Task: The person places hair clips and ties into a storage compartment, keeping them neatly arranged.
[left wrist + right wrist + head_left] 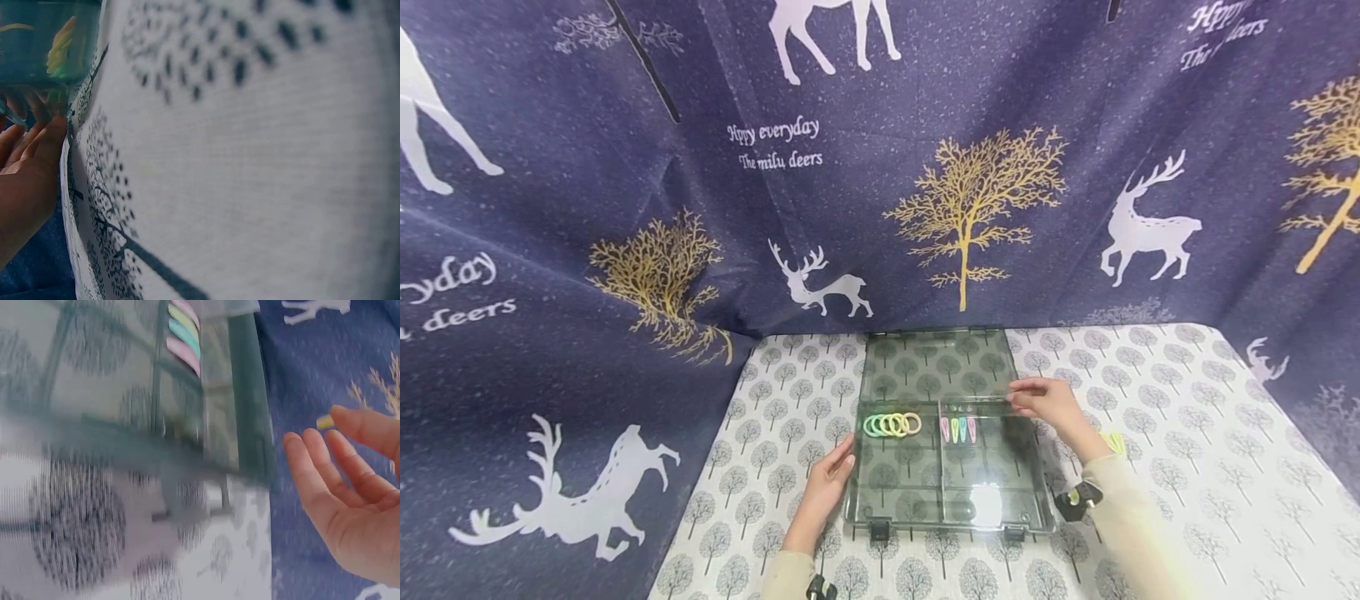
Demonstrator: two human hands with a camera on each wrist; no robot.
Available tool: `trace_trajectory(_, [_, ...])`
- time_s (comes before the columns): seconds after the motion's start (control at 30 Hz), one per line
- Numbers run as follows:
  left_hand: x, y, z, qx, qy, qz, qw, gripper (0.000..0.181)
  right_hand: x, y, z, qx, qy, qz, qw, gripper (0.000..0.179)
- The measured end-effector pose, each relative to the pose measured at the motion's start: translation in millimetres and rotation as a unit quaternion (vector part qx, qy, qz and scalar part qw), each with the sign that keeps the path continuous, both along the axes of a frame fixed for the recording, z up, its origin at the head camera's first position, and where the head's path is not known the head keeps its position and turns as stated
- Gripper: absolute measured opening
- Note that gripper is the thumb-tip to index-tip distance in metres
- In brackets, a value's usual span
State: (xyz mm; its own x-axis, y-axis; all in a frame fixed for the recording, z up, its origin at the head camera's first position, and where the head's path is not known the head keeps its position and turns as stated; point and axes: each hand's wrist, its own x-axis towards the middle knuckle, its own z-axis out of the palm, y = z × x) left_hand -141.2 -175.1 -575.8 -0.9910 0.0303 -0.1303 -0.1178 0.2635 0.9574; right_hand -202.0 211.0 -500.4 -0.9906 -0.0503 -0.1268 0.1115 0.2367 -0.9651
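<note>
A clear grey-green plastic box (898, 479) lies on the table with its lid (936, 362) folded back. A row of overlapping pastel hair ties (891, 425) sits in its left back part. Pink, yellow and teal hair clips (958, 429) are lined up right of the divider. My left hand (830, 471) rests against the box's left side, fingers extended; in the left wrist view its fingertips meet the box wall. My right hand (1048, 406) is by the right back corner, fingertips near the rim. In the right wrist view its thumb and fingers stand apart, holding nothing.
Yellow hair clips (1114, 442) lie on the tree-print tablecloth (1187, 467), partly behind the right forearm. A dark blue cloth (1037, 83) with deer and gold trees hangs behind the table. Two latches (880, 530) stick out from the box's front edge.
</note>
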Motion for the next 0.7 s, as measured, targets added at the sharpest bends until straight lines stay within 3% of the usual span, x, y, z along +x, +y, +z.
trace_trajectory(0.27, [1.0,-1.1,2.4,0.004,-0.004,0.0,1.0,0.045,11.3,45.2,-7.4,0.078,0.043,-0.031,0.9956,0.042])
trace_trajectory(0.5, [0.1,-1.2,3.9,-0.001,-0.003,-0.002,1.0,0.046,25.4,80.8,-17.3,0.161,0.029,-0.059,0.9847,0.049])
trace_trajectory(0.7, [0.0,-1.0,1.7,0.006,-0.002,-0.006,1.0,0.045,38.7,107.8,-30.3,0.171,0.002,-0.086,0.9814,0.054])
